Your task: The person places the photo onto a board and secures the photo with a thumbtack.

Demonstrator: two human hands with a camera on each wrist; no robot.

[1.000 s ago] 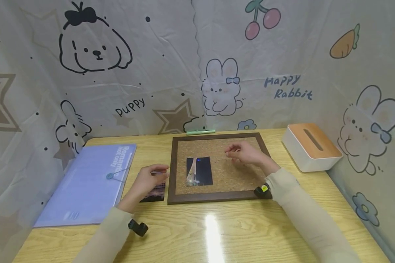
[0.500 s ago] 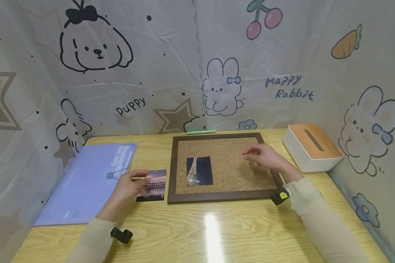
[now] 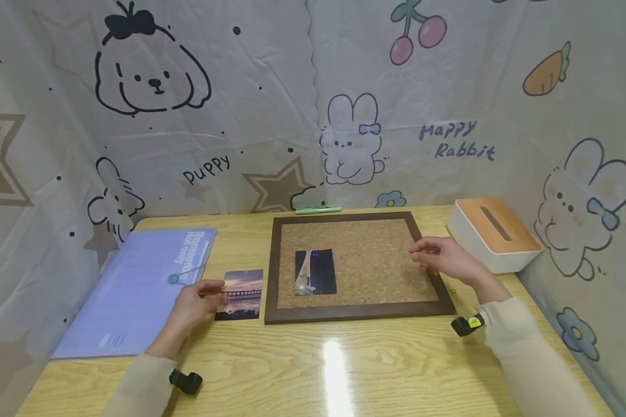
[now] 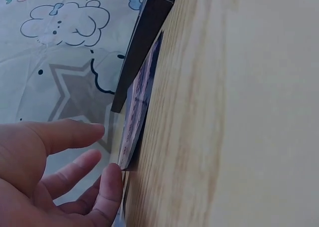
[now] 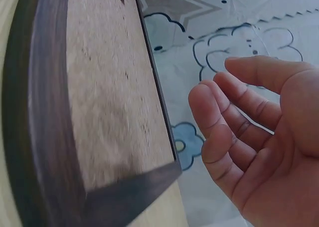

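My left hand (image 3: 194, 307) is at the left edge of a sunset photo (image 3: 243, 295), which lies on the table beside the corkboard. In the left wrist view, thumb and fingers stand apart with nothing between them; one fingertip is close to the photo's corner (image 4: 128, 162), and I cannot tell whether it touches. Above the right rim of the brown-framed corkboard (image 3: 375, 260), my right hand (image 3: 451, 258) hovers with loosely bent fingers and holds nothing. A dark photo of a lit tower (image 3: 315, 272) lies on the cork's left half.
A lilac document folder (image 3: 135, 295) with a string closure lies at the left. A green pen (image 3: 318, 210) rests behind the board. At the back right stands a white tissue box (image 3: 492, 234) with a wooden lid. A tiny yellowish object (image 3: 452, 291) lies right of the board.
My left hand has drawn back leftward, uncovering the sunset photo. The right hand has moved right, from over the cork to the board's right rim. The tower photo stays in place.
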